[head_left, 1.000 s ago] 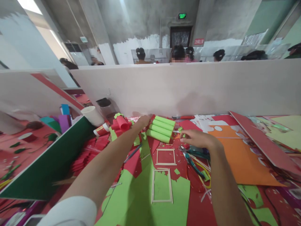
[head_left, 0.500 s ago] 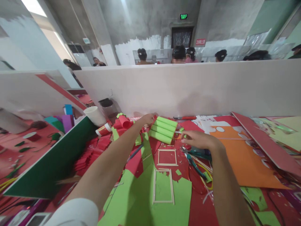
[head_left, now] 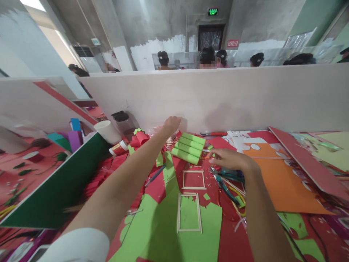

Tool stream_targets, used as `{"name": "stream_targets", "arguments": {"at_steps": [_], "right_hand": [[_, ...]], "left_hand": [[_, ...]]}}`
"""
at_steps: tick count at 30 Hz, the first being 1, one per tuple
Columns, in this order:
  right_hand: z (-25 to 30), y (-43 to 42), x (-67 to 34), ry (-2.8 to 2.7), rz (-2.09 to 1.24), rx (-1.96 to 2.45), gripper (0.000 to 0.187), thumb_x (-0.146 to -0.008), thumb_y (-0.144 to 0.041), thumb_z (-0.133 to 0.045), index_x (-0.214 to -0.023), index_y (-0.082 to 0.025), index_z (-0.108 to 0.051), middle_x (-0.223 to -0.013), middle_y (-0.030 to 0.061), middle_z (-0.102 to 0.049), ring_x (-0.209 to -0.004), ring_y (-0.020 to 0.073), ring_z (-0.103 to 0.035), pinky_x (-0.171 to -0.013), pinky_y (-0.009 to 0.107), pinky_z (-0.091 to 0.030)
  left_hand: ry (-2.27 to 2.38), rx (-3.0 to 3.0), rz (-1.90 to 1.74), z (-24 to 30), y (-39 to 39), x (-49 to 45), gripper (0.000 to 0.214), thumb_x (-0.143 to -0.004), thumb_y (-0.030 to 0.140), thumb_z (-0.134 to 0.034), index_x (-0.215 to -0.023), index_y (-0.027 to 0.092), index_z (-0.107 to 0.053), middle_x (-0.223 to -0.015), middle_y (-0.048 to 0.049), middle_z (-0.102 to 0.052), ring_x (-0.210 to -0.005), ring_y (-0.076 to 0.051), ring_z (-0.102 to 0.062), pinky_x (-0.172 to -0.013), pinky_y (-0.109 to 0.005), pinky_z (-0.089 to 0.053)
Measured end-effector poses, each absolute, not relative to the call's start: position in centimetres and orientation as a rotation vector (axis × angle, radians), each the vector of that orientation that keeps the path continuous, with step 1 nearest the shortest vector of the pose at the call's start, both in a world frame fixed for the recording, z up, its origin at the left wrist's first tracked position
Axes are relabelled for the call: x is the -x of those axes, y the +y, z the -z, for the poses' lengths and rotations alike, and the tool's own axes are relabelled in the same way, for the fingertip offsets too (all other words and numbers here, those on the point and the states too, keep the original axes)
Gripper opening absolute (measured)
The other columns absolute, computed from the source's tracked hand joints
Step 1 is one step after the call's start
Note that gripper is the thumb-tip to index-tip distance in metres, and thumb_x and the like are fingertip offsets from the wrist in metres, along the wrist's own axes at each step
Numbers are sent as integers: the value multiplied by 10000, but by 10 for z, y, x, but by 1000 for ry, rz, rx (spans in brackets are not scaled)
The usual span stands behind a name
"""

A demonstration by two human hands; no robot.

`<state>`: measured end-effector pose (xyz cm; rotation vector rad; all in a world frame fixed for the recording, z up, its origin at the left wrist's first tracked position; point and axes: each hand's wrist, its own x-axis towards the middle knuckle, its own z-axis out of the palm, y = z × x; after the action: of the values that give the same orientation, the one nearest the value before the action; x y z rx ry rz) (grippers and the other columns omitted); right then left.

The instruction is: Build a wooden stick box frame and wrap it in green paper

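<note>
My left hand [head_left: 172, 124] is raised near the white partition, beyond and left of a green panel of rolled paper tubes [head_left: 188, 147], apart from it. Its fingers are curled, and what they hold, if anything, is hidden. My right hand [head_left: 227, 159] hovers just right of the panel, above the pliers [head_left: 220, 182], with fingers apart and nothing visible in them. In front of the panel lie a small frame of wooden sticks [head_left: 193, 188] and a larger stick frame [head_left: 188, 230]. The larger one rests on a cut green sheet [head_left: 163, 233].
To the left are a slanted green board [head_left: 58, 185], a white roll [head_left: 107, 131], a glue bottle [head_left: 119, 148] and red folded paper. An orange sheet [head_left: 280, 185] and a tilted red board [head_left: 302, 160] lie right. A white partition [head_left: 218, 98] stands behind.
My left hand has lifted off the green panel's far left corner and moved up toward the partition. My right hand has stayed almost in place, its fingers straighter.
</note>
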<state>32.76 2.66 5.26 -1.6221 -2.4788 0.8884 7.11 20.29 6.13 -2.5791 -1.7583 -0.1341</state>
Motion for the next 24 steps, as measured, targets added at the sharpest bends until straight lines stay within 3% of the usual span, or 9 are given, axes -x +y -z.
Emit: {"name": "stream_targets", "arguments": {"at_steps": [5,8,12,15,19,24], "right_hand": [[-55,26,-327,-2417,-854,1605,275,-865,-444,-480,-1021,-242,-584,-885,36,-648,-756,186,-581,-641,260,-390],[-60,24,-320,-2259,-754,1569,327,-873,-432,-480,-1142,-255,-534,-953,44,-649,-801,190,-592,-676,266,-412],[-66,21,-310,-2150,-673,1445,461,-859,-420,-519,-1293,-296,-426,-1128,47,-608,-975,208,-568,-786,281,-418],[-65,20,-308,-2282,-806,1363,327,-904,-441,-427,-1135,-245,-549,-1035,54,-633,-940,213,-574,-775,289,-421],[-62,20,-308,-2404,-829,1367,347,-948,-406,-310,-819,-203,-561,-786,36,-614,-733,177,-562,-694,273,-408],[-61,20,-299,-2473,-850,1326,344,-943,-412,-327,-790,-200,-550,-781,31,-581,-712,171,-531,-642,266,-386]], "left_hand": [[-1681,2456,341,-93,174,-79,225,-900,163,-433,-983,101,-632,-1100,-160,-590,-1114,-279,-509,-923,-382,-384],[-1512,2460,699,-112,126,-93,271,-931,310,-423,-995,157,-638,-1080,-105,-586,-991,-212,-561,-859,-332,-413],[-1376,2584,1656,-107,60,-108,215,-819,371,-611,-919,189,-667,-790,-23,-639,-722,-120,-580,-701,-243,-443],[-1501,2444,2292,-82,37,-108,224,-776,383,-645,-885,188,-670,-654,7,-605,-613,-103,-569,-605,-221,-461],[-1615,2116,2948,-48,37,-106,244,-722,378,-685,-845,170,-650,-697,18,-590,-674,-101,-608,-686,-239,-521],[-1732,2094,3223,-21,27,-126,260,-674,327,-729,-841,147,-646,-729,1,-621,-682,-106,-623,-664,-226,-523]]}}
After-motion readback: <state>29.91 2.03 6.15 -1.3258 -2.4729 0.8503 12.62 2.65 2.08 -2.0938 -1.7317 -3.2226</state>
